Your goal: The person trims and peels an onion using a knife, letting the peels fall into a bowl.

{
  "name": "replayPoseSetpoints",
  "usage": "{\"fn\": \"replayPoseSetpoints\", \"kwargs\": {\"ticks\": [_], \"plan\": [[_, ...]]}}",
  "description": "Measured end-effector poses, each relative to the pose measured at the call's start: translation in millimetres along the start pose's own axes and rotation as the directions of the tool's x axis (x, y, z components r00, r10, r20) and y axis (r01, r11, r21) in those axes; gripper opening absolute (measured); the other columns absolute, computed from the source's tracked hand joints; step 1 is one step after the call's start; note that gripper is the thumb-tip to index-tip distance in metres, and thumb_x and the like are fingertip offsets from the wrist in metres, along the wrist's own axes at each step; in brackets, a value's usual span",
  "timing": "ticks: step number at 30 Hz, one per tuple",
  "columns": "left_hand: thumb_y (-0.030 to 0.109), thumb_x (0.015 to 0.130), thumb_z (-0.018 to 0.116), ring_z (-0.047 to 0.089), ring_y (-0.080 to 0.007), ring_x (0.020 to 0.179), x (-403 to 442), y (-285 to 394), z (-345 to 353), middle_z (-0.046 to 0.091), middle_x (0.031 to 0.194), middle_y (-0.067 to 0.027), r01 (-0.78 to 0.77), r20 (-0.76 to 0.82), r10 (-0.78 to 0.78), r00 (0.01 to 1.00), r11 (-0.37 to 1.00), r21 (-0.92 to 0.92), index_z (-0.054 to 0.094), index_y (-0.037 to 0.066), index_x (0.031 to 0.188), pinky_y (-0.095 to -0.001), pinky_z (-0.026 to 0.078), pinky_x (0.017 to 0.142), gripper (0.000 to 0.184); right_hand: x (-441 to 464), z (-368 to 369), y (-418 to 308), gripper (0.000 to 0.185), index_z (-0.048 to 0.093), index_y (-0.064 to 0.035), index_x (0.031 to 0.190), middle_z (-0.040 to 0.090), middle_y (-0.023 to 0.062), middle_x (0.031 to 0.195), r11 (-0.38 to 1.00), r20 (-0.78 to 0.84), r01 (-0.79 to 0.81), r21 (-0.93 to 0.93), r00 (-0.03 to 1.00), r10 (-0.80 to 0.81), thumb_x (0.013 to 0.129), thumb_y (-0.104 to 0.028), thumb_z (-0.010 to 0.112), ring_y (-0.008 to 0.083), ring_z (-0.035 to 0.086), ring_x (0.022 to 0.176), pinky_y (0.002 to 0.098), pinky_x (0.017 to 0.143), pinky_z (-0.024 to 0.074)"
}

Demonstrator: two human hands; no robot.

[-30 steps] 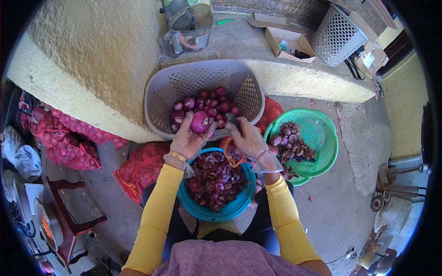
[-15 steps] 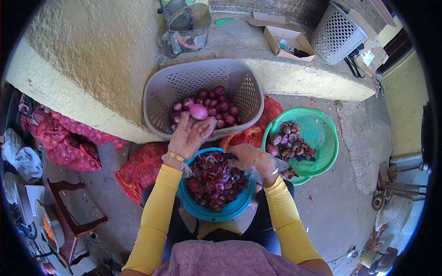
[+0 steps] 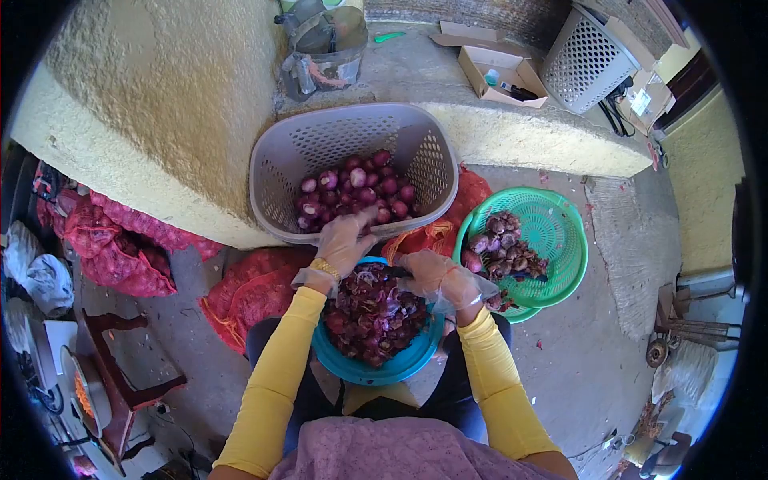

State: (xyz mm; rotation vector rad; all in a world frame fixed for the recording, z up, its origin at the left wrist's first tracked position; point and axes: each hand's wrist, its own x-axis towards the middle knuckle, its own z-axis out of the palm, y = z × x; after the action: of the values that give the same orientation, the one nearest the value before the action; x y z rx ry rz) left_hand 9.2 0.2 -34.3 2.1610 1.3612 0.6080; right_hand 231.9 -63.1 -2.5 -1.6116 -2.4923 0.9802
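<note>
Many onions point(image 3: 358, 178) near left hand point(image 3: 346, 242)

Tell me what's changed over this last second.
The left hand has let go of one of the onions, apparently into the grey basket, and drawn back to its near rim. The right hand, gripping a dark tool, has moved back from that rim to over the blue tub. The grey basket, blue tub and green basket stayed put.
</note>
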Motion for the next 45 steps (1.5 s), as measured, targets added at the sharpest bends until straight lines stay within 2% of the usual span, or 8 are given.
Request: {"fn": "replayPoseSetpoints", "kwargs": {"ticks": [8,11,13,21,23,26,34,45], "plan": [[0.009,0.085,0.070,0.068,-0.0376,0.089,2,15,-14,0.071,0.093,-0.0156,-0.151,-0.197,0.125,0.972,0.980,-0.127,0.072,0.007,0.101,-0.0463,0.053,0.083,0.017,-3,4,4,0.032,0.069,-0.0032,0.103,0.070,0.0219,0.103,1.000,0.009,-0.002,0.018,1.000,0.002,0.083,-0.028,0.068,0.0426,0.066,0.102,0.0503,0.089,0.0532],[0.013,0.084,0.073,0.069,-0.0367,0.089,-8,19,-24,0.071,0.087,-0.0141,-0.136,-0.025,0.134,0.991,0.984,-0.114,0.074,0.007,0.101,-0.0459,0.053,0.085,0.019,-4,1,3,0.032,0.069,-0.0031,0.102,0.070,0.0221,0.102,1.000,-0.014,-0.006,0.017,1.000,0.006,0.083,-0.028,0.068,0.0420,0.067,0.100,0.0506,0.088,0.0535],[0.027,0.089,0.071,0.068,-0.0371,0.104,-17,19,-32,0.073,0.103,-0.0180,-0.015,0.566,0.090,0.820,0.991,-0.136,0.076,0.008,0.102,-0.0439,0.051,0.094,0.024,-7,-8,-2,0.031,0.070,-0.0030,0.100,0.071,0.0221,0.100,0.998,0.009,-0.057,-0.005,0.998,0.058,0.082,-0.028,0.068,0.0413,0.069,0.098,0.0506,0.086,0.0543],[0.047,0.092,0.067,0.065,-0.0368,0.113,-30,21,-14,0.066,0.130,-0.0205,-0.082,0.645,-0.025,0.764,0.987,0.136,0.073,0.010,0.119,-0.0482,0.048,0.102,0.046,0,18,19,0.029,0.071,-0.0038,0.099,0.072,0.0207,0.096,0.997,-0.188,-0.002,-0.077,0.982,-0.013,0.083,-0.027,0.068,0.0397,0.071,0.094,0.0494,0.083,0.0558],[0.044,0.092,0.068,0.064,-0.0386,0.116,-29,-5,-5,0.067,0.128,-0.0194,0.046,0.817,0.182,0.547,0.968,-0.246,0.062,0.010,0.136,-0.0498,0.047,0.100,0.056,0,17,17,0.028,0.072,-0.0035,0.098,0.072,0.0209,0.095,0.997,-0.234,0.017,-0.074,0.972,-0.034,0.084,-0.028,0.068,0.0399,0.071,0.093,0.0495,0.082,0.0558],[0.040,0.091,0.070,0.062,-0.0395,0.119,-29,13,-7,0.067,0.129,-0.0187,-0.076,0.778,0.048,0.626,0.997,0.000,0.055,0.011,0.144,-0.0489,0.047,0.101,0.062,-5,-12,0,0.029,0.071,-0.0025,0.094,0.072,0.0208,0.093,0.992,-0.159,-0.121,-0.042,0.981,0.113,0.085,-0.031,0.070,0.0401,0.070,0.089,0.0494,0.080,0.0556],[0.039,0.090,0.070,0.060,-0.0397,0.123,-25,27,-26,0.065,0.129,-0.0224,-0.034,0.723,-0.009,0.691,0.998,0.046,0.056,0.006,0.140,-0.0472,0.045,0.104,0.062,-43,-87,37,0.034,0.072,-0.0029,0.099,0.072,0.0213,0.090,0.960,-0.164,-0.250,0.127,0.949,0.269,0.089,-0.035,0.072,0.0407,0.070,0.087,0.0471,0.078,0.0539],[0.043,0.091,0.069,0.061,-0.0433,0.117,-28,16,-18,0.066,0.120,-0.0272,-0.090,0.674,0.017,0.738,0.993,0.073,0.055,0.006,0.138,-0.0506,0.046,0.100,0.062,-90,21,167,0.049,0.071,-0.0039,0.111,0.073,0.0214,0.099,0.899,-0.257,-0.434,0.058,0.864,0.433,0.078,-0.039,0.081,0.0402,0.070,0.094,0.0495,0.083,0.0533]]}}
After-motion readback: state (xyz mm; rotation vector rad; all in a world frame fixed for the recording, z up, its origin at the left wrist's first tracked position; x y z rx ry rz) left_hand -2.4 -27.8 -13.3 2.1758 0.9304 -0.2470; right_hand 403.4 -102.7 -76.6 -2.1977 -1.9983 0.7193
